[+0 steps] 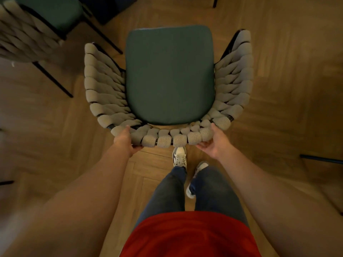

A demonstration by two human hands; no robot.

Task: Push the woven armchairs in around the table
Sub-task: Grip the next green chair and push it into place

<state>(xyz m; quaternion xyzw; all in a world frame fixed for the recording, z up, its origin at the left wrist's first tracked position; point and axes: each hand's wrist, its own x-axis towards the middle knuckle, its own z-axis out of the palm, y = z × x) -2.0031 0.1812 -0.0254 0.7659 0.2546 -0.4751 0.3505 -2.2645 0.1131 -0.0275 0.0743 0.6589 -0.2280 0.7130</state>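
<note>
Woven armchair (168,84) sits centre frame, seen from straight above, on the wood parquet floor (289,75); its dark green seat cushion (169,75) faces up and thick grey woven cords wrap the curved back and both arm sides, open front pointing away from the person. Left hand (124,140) grips the back rim at its left curve, thumb on top of the weave, fingers curled under the rim and mostly hidden. Right hand (213,142) grips the back rim at the right curve, thumb up along the cords, fingers curled beneath the edge, their tips showing just below the weave. Both forearms reach forward from the bottom corners, bare. Whether the chair legs touch the floor, cannot tell; they are hidden beneath the seat. Just behind the backrest, between the hands, one grey and white sneaker (179,156) steps forward; the other shoe (196,179) is behind it, heel lifted, both below blue jeans (170,193) and a red shirt (187,236) at the bottom edge. Second woven armchair (35,28), same green seat and grey weave, stands at top left, near the held one but apart, thin black legs on the floor. Dark thin bar (321,158) at right edge, blurred, cannot identify. No table in view. Frame edges are motion-blurred.
</note>
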